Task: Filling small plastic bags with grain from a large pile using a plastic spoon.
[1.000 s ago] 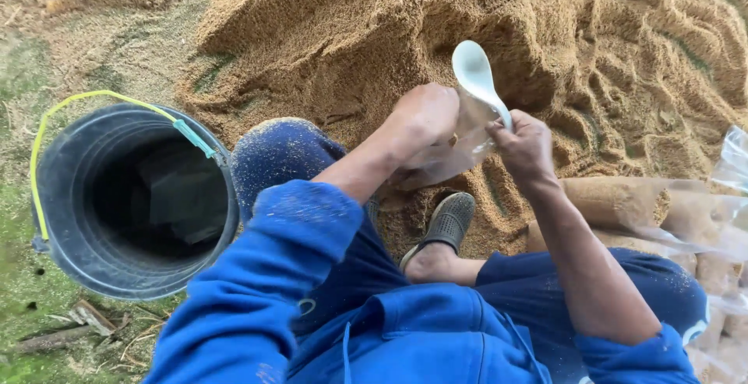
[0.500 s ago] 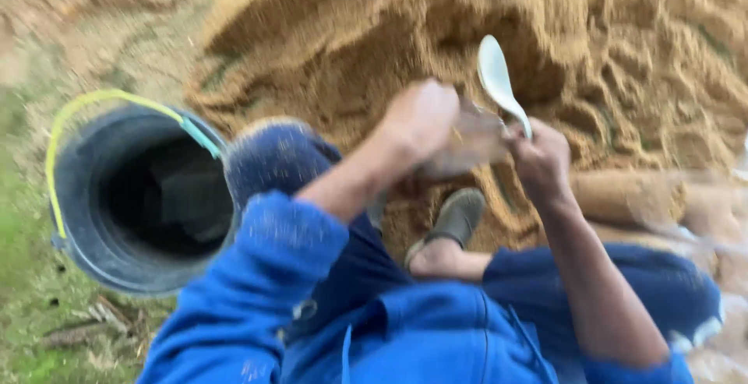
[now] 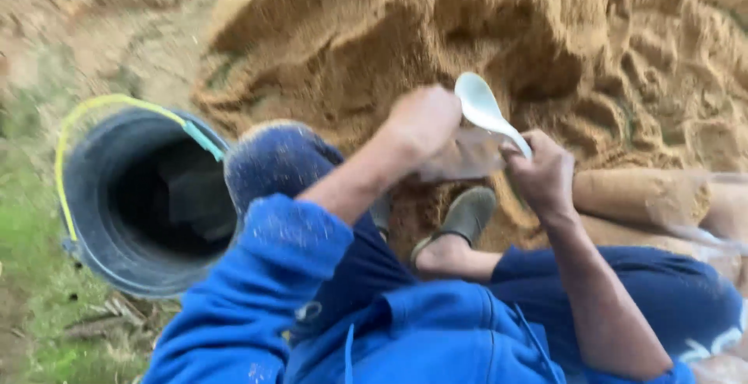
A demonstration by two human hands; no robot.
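Observation:
I crouch in blue clothes before a big heap of tan sawdust-like grain (image 3: pixel 436 33). My right hand (image 3: pixel 545 174) grips a white plastic spoon (image 3: pixel 485 111), its bowl pointing up and away. My left hand (image 3: pixel 425 123) is closed on the top of a clear plastic bag (image 3: pixel 460 158) holding some of the tan material, held between both hands just above my grey shoe (image 3: pixel 466 214). The frame is blurred by motion.
A black bucket (image 3: pixel 101 220) with a yellow handle stands on the ground at my left, beside my blue knee (image 3: pixel 273 158). Filled clear bags (image 3: pixel 639 193) of tan material lie at the right. Grass (image 3: pixel 31 228) borders the left edge.
The view has shifted and blurred. My hands with the bag and spoon stay together; the spoon sits a little lower and more to the right in the picture.

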